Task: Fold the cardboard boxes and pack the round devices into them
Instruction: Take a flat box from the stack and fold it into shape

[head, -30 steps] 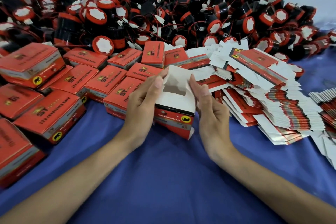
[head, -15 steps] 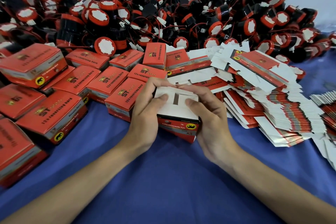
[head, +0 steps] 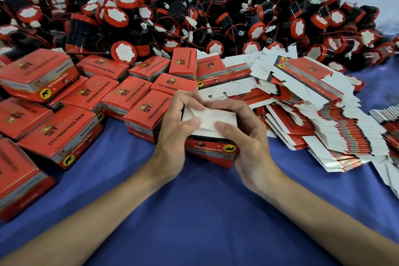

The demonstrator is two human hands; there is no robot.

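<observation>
Red box (head: 210,151), white flaps (head: 213,122) folded over top; black-red round devices (head: 114,16) heaped behind; flat blanks (head: 336,127) right.

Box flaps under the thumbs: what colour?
The box flaps are plain white, best seen in the head view.

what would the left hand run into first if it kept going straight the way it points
The left hand grips the half-folded box, so that travels with it. Beyond it, likely the flat unfolded cartons lying just behind, before the heap of round devices, though depth is hard to judge.
</observation>
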